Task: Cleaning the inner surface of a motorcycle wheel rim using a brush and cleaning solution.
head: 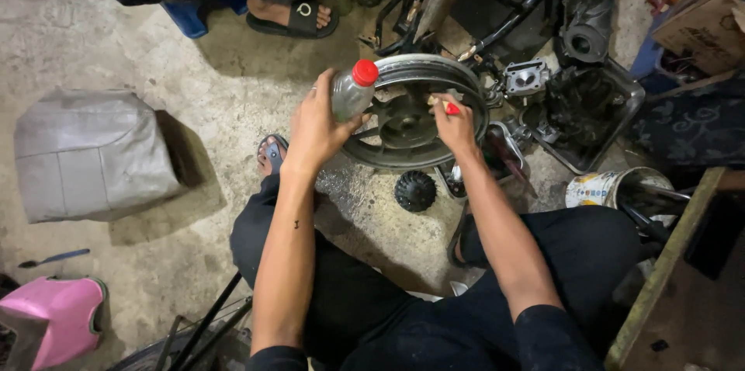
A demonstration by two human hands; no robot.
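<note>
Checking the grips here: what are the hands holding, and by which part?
Left hand grips a red-capped bottle around its body. Right hand pinches a small red-handled tool; exact hold unclear.

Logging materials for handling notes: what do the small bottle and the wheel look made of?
Small grey bottle with red cap, in the left hand: likely translucent plastic with a glossy sheen. Round dark spoked wheel: likely cast metal, its rim worn to dull silver with scuffs.

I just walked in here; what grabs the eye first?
The left hand holds up a small grey bottle with a bright red cap, mid-frame. Beside it the right hand pinches a small red tool against a dark motorcycle wheel on the concrete floor. A pink seat sits bottom left.
</note>
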